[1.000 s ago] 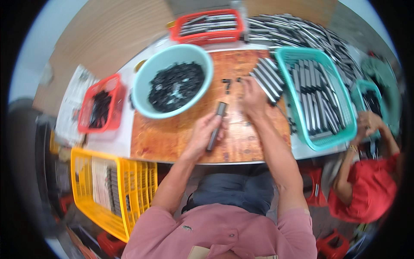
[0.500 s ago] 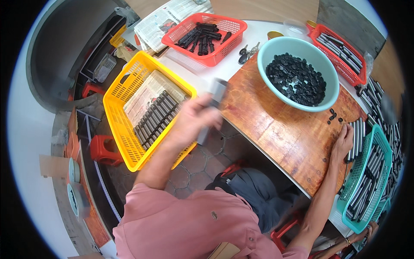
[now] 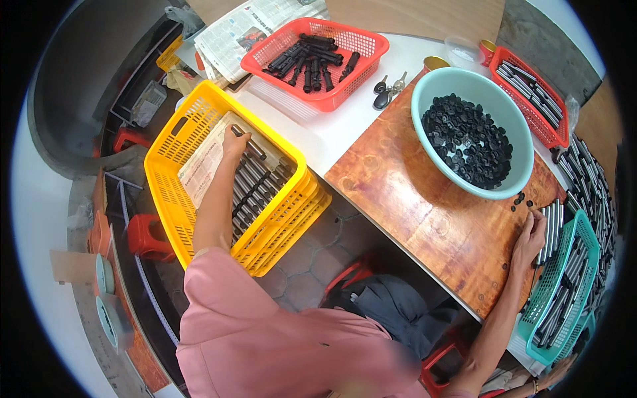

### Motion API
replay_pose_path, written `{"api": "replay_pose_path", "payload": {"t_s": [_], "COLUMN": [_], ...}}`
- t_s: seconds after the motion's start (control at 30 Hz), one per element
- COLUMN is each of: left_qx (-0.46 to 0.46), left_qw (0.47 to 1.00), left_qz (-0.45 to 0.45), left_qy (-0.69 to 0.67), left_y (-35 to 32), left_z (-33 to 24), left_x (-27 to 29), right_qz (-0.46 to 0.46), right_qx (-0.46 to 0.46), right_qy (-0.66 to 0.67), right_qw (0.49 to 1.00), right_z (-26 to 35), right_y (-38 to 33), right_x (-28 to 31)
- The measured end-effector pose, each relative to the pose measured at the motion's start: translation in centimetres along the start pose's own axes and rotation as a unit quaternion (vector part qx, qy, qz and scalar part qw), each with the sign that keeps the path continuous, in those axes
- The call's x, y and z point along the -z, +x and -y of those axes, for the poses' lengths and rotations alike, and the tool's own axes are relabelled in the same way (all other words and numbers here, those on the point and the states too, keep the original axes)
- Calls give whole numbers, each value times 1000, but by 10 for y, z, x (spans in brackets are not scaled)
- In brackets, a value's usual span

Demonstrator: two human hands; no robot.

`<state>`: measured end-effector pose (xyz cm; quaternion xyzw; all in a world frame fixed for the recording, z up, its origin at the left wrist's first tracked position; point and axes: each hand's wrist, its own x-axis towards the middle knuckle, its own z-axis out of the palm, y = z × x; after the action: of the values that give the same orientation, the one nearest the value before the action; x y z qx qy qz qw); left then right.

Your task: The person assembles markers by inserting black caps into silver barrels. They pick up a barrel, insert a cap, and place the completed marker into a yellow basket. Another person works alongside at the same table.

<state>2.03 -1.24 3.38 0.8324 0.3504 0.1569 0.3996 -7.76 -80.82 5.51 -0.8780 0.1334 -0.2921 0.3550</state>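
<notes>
- Head view, clock directions with 12 at its top edge: the left hand (image 3: 237,138) is inside the yellow slotted plastic crate (image 3: 300,174), fingers narrowed around the upper end of a dark grey cylindrical metal tube (image 3: 257,150).
- From those fingers the tube points towards 4 o'clock, its long axis running roughly from 10 to 4, tilted across the crate.
- A row of similar dark grey tubes (image 3: 247,178) lies towards 5 o'clock of the left hand, just beside the held one, their axes slanting much the same way.
- Of the two hands, the left is clearly the nearer to that row; the right hand (image 3: 529,237) is well apart, between 3 and 4 o'clock from it.
- That right hand rests on the brown wooden counter (image 3: 398,186), beside a group of slim silver tubes with black ends (image 3: 551,229) towards 2 o'clock; whether its curled fingers hold anything, I cannot tell.
- Small black round pieces (image 3: 519,198) lie near it towards 11 o'clock; farther that way stands the pale turquoise round plastic bowl (image 3: 522,142) of similar pieces.
- Writing: a printed newspaper sheet (image 3: 206,166) lines the crate, and more newspaper (image 3: 225,50) lies towards 12 o'clock beyond it; the print is too small to read. No brand or label is legible on the tubes.
</notes>
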Motion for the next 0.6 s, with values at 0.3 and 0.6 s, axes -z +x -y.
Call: {"api": "replay_pose_path", "payload": {"t_s": [0.3, 0.6], "left_qx": [-15, 5], "left_qw": [973, 947], "left_qz": [22, 151], "left_qy": [231, 283], "left_y": [53, 56], "left_z": [57, 62], "left_x": [-29, -12], "right_qz": [92, 62], "right_qx": [45, 127], "right_qy": [-152, -134], "right_qw": [983, 981], "right_z": [10, 7], "right_y": [-3, -3], "right_x": [-1, -2]}}
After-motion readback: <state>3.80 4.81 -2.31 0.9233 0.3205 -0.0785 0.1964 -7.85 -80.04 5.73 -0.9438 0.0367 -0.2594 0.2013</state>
